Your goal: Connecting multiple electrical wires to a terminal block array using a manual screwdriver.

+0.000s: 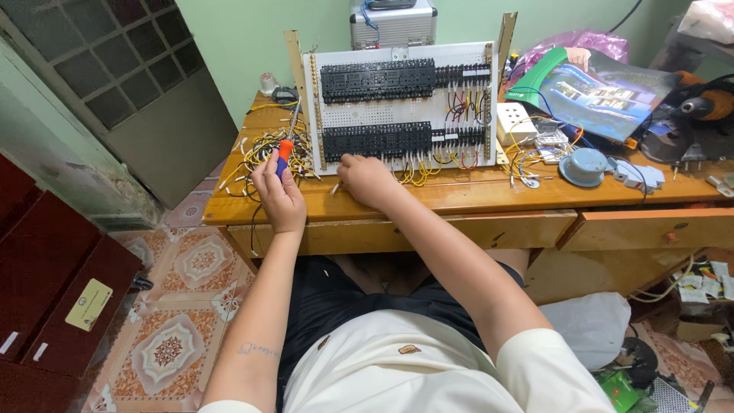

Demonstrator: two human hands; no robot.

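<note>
A white perforated panel with two rows of black terminal blocks leans upright on a wooden desk. Yellow, red and black wires hang from its lower row. My left hand grips a screwdriver with an orange and blue handle, its shaft pointing up beside the panel's left edge. My right hand rests on the desk at the base of the panel, fingers curled by the lower terminal row, with a small white wire end showing beside it.
A tangle of yellow wires lies left of the panel. A white socket box, a round grey part, a magazine and a drill crowd the right side. A silver case stands behind. A drawer sits slightly open.
</note>
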